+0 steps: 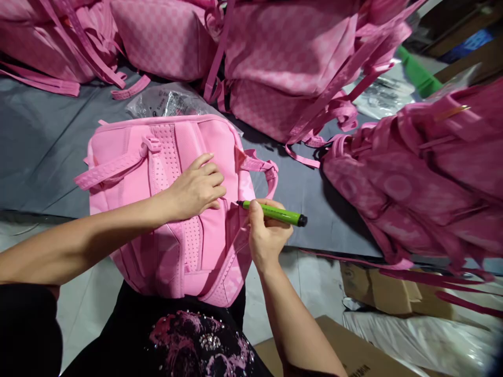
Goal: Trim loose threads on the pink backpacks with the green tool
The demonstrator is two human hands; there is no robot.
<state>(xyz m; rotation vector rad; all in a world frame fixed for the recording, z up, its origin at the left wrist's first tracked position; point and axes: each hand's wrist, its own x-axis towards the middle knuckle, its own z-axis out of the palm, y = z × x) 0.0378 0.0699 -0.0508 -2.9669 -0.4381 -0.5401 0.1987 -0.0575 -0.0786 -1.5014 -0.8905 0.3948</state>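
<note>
A pink backpack lies back side up on the grey table's front edge, partly over my lap, its padded straps and buckle showing. My left hand rests flat on its back panel, fingers slightly spread and holding nothing. In my right hand is a green marker pen, gripped between thumb and fingers. Its dark tip points left and is at the right side of the back panel; whether it touches the fabric I cannot tell. A pink webbing strap loops out beyond the backpack's right side.
Several checkered pink backpacks line the back of the grey table. More pink backpacks are piled at right, straps hanging over the edge. A clear plastic bag lies behind my backpack. Cardboard and a white plastic bundle are below right.
</note>
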